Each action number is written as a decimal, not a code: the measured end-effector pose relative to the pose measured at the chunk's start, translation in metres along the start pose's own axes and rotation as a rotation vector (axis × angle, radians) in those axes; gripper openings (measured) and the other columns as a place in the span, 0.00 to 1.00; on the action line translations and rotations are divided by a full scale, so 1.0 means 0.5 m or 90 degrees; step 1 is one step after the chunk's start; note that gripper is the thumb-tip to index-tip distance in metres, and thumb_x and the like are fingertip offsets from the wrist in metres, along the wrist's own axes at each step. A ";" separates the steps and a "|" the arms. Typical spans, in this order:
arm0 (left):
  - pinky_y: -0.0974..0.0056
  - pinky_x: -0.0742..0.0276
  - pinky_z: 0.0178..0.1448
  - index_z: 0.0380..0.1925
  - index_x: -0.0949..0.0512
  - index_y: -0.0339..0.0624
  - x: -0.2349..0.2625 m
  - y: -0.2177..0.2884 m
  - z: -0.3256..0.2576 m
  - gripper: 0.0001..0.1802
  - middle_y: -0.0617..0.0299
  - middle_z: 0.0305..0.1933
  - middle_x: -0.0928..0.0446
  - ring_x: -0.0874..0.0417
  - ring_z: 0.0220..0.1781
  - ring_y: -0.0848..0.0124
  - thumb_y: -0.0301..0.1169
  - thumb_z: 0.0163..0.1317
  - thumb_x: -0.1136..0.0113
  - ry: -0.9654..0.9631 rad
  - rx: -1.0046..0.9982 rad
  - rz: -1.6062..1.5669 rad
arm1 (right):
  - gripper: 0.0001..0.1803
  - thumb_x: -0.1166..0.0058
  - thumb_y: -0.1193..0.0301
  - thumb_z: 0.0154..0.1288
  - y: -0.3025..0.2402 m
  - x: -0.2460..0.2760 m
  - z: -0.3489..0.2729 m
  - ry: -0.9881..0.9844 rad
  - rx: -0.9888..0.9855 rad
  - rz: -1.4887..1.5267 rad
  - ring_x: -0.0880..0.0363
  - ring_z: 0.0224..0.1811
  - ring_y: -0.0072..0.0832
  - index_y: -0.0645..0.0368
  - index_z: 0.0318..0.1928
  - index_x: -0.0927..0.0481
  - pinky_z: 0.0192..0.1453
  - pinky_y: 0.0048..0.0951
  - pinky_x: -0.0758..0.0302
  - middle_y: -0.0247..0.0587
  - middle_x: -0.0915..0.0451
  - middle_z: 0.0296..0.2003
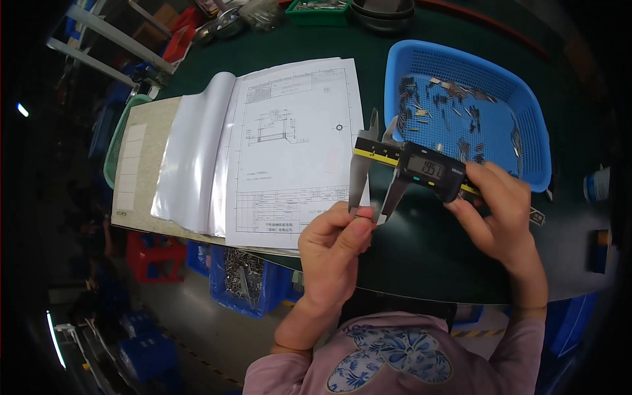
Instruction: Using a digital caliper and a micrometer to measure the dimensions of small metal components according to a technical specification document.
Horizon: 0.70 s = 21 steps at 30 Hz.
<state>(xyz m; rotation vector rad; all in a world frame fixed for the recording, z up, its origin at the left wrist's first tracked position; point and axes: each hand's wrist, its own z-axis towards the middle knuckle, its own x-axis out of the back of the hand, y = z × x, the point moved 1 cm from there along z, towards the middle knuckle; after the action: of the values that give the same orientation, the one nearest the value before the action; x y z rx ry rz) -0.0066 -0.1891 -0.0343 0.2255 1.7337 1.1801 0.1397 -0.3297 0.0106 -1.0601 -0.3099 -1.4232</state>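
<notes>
My right hand (503, 214) grips a digital caliper (431, 170) by its black body, thumb below and fingers above the beam. The caliper's display faces up, and its long jaws point toward me, set a little apart. At the jaw tips, my left hand (336, 247) is closed in a pinch. Whatever it holds between thumb and fingers is too small and too covered to name. Behind the caliper stands a blue plastic basket (467, 56) with many small metal pins (454, 89) scattered on its bottom.
An open folder with a technical drawing (289, 158) lies on the dark green table (421, 263), its clear sleeve (191, 158) folded left. A green tray (319, 13) and dark bowls (383, 16) stand at the back. Below the front edge are a blue bin (240, 280) and a red stool (155, 257).
</notes>
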 end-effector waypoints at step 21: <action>0.73 0.38 0.31 0.34 0.28 0.34 -0.001 -0.007 0.000 0.07 0.62 0.34 0.28 0.33 0.26 0.77 0.24 0.56 0.47 -0.005 0.016 -0.011 | 0.17 0.38 0.63 0.41 0.007 0.001 -0.007 -0.018 -0.037 -0.054 0.28 0.17 0.31 0.62 0.29 0.26 0.19 0.25 0.34 0.38 0.27 0.19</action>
<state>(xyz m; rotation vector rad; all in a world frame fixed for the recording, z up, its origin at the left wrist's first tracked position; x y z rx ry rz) -0.0052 -0.1913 -0.0369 0.2284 1.7408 1.1441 0.1418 -0.3331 0.0076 -1.1259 -0.3390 -1.5010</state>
